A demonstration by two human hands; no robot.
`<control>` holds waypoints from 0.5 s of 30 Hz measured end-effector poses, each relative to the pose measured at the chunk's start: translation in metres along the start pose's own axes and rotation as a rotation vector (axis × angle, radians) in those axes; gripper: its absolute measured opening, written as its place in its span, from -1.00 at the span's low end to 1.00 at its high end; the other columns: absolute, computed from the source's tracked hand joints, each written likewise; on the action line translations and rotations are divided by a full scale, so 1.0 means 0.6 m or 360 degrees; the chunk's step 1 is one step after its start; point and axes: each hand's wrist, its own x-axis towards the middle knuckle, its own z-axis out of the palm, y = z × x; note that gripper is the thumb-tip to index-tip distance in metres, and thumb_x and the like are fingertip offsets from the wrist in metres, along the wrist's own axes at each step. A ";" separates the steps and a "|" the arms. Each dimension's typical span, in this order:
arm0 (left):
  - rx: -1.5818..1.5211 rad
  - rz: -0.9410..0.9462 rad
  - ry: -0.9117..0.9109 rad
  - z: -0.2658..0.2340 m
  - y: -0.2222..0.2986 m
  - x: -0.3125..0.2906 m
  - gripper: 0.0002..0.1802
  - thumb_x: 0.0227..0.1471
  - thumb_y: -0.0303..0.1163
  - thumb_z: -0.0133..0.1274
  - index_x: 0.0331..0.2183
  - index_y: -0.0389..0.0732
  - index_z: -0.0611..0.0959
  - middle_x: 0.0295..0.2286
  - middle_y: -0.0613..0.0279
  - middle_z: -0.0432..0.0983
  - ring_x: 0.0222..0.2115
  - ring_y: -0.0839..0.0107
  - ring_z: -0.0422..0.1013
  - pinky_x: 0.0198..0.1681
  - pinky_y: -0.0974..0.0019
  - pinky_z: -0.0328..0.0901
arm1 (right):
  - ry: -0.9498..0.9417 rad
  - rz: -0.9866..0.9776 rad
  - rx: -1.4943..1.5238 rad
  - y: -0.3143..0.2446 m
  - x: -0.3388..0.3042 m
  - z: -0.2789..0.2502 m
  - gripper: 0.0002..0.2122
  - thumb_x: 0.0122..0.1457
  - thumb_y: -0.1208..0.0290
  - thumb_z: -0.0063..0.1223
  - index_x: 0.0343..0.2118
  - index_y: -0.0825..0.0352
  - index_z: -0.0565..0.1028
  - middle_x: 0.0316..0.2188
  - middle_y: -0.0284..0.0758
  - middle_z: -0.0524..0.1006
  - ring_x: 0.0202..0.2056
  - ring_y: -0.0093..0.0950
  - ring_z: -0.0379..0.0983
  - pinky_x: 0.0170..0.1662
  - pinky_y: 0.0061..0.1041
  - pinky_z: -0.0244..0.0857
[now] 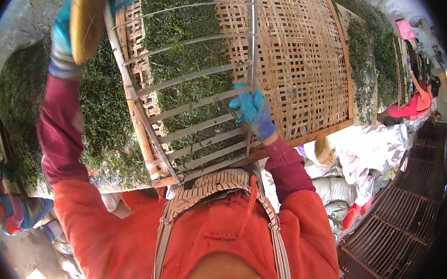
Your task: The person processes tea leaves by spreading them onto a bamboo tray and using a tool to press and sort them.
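Note:
My right hand (pixel 254 110), in a blue glove, is closed on the rail of a slatted frame (pixel 207 76). This ladder-like frame lies over a woven bamboo tray (pixel 312 57) with a wooden rim. Under the slats runs a band of dark green, mossy-looking plant matter (pixel 180 48). My left hand (pixel 61 32), also blue-gloved, is raised at the upper left. A tan, rounded, blurred piece (pixel 85 23) is in front of it, with blue glove showing on both sides; the hand appears to grip it, though its fingers are mostly hidden.
More green plant matter (pixel 108 116) covers the surface left of the frame. Further trays of it (pixel 363 61) stand at right, where another person (pixel 418 104) in red works. A bucket (pixel 322 150), pale sacks (pixel 334 188) and a dark slatted rack (pixel 394 213) lie lower right. Another person's legs (pixel 21 213) show lower left.

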 end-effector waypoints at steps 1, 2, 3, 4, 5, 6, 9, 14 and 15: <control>-0.0129 -0.0051 -0.0038 0.007 -0.018 -0.030 -0.43 0.28 -0.17 0.05 0.18 -0.33 0.48 0.09 -0.11 0.50 0.04 0.15 0.51 0.11 0.14 0.46 | -0.0017 0.0170 0.0104 -0.004 0.011 0.000 -0.70 0.39 0.20 0.03 -0.02 0.34 0.54 -0.47 -0.34 0.62 -0.58 -0.61 0.48 -0.53 -0.57 0.37; -0.0291 -0.0137 -0.0081 0.025 -0.032 -0.063 -0.42 0.28 -0.16 0.05 0.18 -0.32 0.47 0.10 -0.11 0.49 0.05 0.14 0.51 0.12 0.13 0.45 | -0.0045 0.0345 0.0218 -0.011 0.018 0.004 -0.70 0.39 0.18 0.04 -0.06 0.34 0.55 -0.45 -0.35 0.64 -0.58 -0.62 0.49 -0.54 -0.59 0.38; -0.0499 -0.0258 -0.0132 0.056 -0.047 -0.091 -0.42 0.28 -0.15 0.04 0.19 -0.32 0.47 0.11 -0.12 0.49 0.06 0.13 0.51 0.13 0.12 0.45 | 0.0010 0.0346 0.0271 -0.027 0.025 0.012 -0.70 0.39 0.16 0.04 -0.10 0.34 0.54 -0.45 -0.34 0.64 -0.57 -0.65 0.48 -0.56 -0.63 0.36; -0.0763 -0.0430 -0.0138 0.086 -0.052 -0.109 -0.41 0.29 -0.14 0.04 0.19 -0.33 0.46 0.11 -0.15 0.48 0.08 0.08 0.49 0.14 0.11 0.44 | -0.0011 0.0347 0.0286 -0.048 0.033 0.016 -0.69 0.38 0.16 0.05 -0.10 0.35 0.54 -0.46 -0.33 0.64 -0.57 -0.64 0.49 -0.56 -0.62 0.36; -0.0634 -0.0391 -0.0182 0.082 -0.055 -0.111 -0.40 0.30 -0.14 0.03 0.21 -0.34 0.43 0.11 -0.21 0.47 0.09 -0.01 0.48 0.15 0.08 0.44 | -0.0032 0.0349 0.0302 -0.071 0.044 0.019 -0.69 0.38 0.16 0.06 -0.09 0.36 0.53 -0.46 -0.32 0.64 -0.57 -0.63 0.49 -0.57 -0.62 0.36; -0.0512 -0.0347 -0.0223 0.083 -0.054 -0.111 -0.38 0.30 -0.14 0.02 0.22 -0.35 0.41 0.12 -0.26 0.45 0.10 -0.10 0.47 0.15 0.06 0.44 | -0.0050 0.0338 0.0308 -0.086 0.057 0.016 -0.68 0.37 0.15 0.08 -0.09 0.37 0.53 -0.47 -0.31 0.64 -0.57 -0.63 0.49 -0.57 -0.61 0.36; -0.0516 -0.0202 -0.0150 0.093 -0.032 -0.070 -0.45 0.31 -0.16 0.04 0.15 -0.36 0.47 0.04 -0.20 0.52 0.01 -0.02 0.53 0.10 0.07 0.50 | -0.0129 0.0421 0.0373 -0.104 0.074 0.023 -0.56 0.39 0.04 0.03 0.00 0.41 0.55 -0.43 -0.23 0.66 -0.57 -0.55 0.53 -0.56 -0.55 0.43; -0.0274 -0.0049 0.0071 0.098 0.023 -0.086 -0.53 0.30 -0.18 0.06 0.06 -0.36 0.54 -0.05 -0.11 0.60 -0.09 0.08 0.59 0.03 0.10 0.54 | -0.0279 0.0089 0.0547 -0.128 0.072 0.073 -0.57 0.43 0.10 -0.04 0.00 0.44 0.54 -0.40 -0.23 0.67 -0.51 -0.54 0.58 -0.52 -0.55 0.47; -0.0297 -0.0047 0.0037 0.100 0.011 -0.085 -0.53 0.30 -0.18 0.07 0.05 -0.36 0.54 -0.06 -0.11 0.60 -0.10 0.08 0.60 0.03 0.10 0.54 | -0.0016 -0.0290 0.0248 -0.086 0.084 0.075 -0.63 0.40 0.19 -0.02 0.01 0.45 0.52 -0.38 -0.21 0.65 -0.47 -0.48 0.57 -0.46 -0.51 0.47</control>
